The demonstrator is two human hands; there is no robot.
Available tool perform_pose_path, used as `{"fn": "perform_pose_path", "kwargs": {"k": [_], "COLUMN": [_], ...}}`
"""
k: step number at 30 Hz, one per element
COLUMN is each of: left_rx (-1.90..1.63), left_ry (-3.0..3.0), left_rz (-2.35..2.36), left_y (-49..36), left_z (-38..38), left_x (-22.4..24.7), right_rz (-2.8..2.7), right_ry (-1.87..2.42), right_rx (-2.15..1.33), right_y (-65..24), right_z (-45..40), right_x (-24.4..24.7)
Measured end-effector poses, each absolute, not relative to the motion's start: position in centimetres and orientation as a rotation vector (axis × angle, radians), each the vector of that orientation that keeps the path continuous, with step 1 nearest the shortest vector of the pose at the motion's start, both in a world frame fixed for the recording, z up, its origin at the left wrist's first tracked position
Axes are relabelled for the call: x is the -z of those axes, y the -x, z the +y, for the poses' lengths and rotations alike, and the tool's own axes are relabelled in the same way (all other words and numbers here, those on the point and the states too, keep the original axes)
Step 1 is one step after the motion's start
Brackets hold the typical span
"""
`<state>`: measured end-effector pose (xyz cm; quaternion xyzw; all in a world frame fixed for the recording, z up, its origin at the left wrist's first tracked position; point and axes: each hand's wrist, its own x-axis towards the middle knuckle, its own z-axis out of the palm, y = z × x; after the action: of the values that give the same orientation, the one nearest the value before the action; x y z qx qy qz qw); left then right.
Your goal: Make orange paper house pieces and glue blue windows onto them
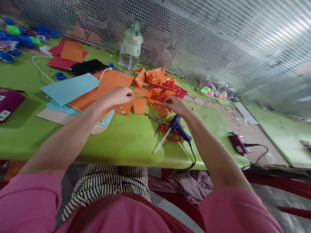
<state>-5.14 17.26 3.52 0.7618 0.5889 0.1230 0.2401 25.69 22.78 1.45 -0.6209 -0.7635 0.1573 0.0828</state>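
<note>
My left hand [123, 94] hovers above the orange paper pieces, its fingers curled together; whatever they hold, if anything, is hidden. Just below it lies a small orange paper piece [123, 108] with pale blue squares on it, beside a plain orange piece [140, 105]. My right hand [175, 104] is pinched at the edge of another orange piece [162, 110]; what is between its fingertips is too small to tell. Behind both hands is a pile of folded orange paper shapes [155, 77], some with pale spots. Scissors [173, 136] with red handles lie under a blue glue gun [178, 125].
Sheets of light blue paper [73, 86] and orange paper [114, 82] lie at left, near a black phone [87, 67]. A water bottle [131, 47] stands by the perforated metal screen [194, 38]. The glue gun's cord [193, 155] hangs over the table edge.
</note>
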Motion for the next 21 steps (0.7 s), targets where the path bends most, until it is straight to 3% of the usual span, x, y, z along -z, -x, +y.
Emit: {"fn": "perform_pose_path", "kwargs": {"k": [21], "left_rx": [-0.321], "left_ry": [-2.076], "left_rz": [1.603], "left_y": [5.21], "left_z": [17.32], "left_x": [-3.50], "right_rz": [-2.166], "right_ry": [1.927], "right_rx": [-0.691], "right_y": [-25.13], "right_z": [22.86], "right_x": [-2.08]}}
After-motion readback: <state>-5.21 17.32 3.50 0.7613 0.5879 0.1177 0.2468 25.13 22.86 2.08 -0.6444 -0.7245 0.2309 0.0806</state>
